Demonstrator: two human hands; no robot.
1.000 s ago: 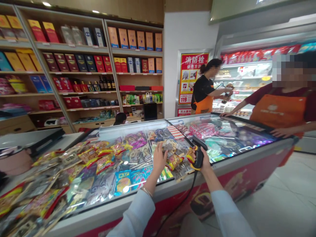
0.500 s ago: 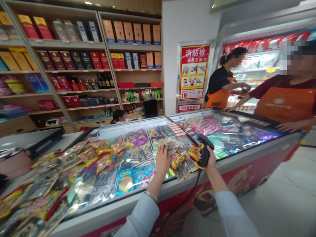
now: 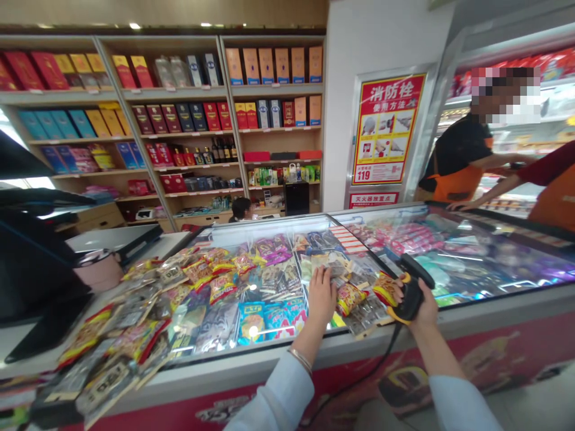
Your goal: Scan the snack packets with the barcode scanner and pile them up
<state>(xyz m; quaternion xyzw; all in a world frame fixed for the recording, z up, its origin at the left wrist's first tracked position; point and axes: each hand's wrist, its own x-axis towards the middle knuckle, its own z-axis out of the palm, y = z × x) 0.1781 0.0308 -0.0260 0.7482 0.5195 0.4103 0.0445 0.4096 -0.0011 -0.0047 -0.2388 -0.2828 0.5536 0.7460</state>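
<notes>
My right hand point(image 3: 424, 305) is wrapped round the grip of a black and yellow barcode scanner point(image 3: 411, 287), whose cord hangs down in front of the freezer. The scanner's head points left at a red and yellow snack packet point(image 3: 384, 287). My left hand point(image 3: 321, 293) rests flat, fingers stretched, on a pile of small snack packets point(image 3: 341, 269) lying on the glass lid of the chest freezer point(image 3: 314, 353). Another red and yellow packet point(image 3: 349, 297) lies just right of that hand.
Many loose snack packets point(image 3: 148, 311) cover the freezer's left end. A dark till screen point(image 3: 27, 251) stands at far left. Shelves of boxed goods point(image 3: 188, 114) line the back wall. Two people in orange aprons point(image 3: 462, 161) stand beyond the freezer at right.
The view has swung left. My left hand has come down flat onto the packets. The scanner in my right hand has dropped a little toward the glass.
</notes>
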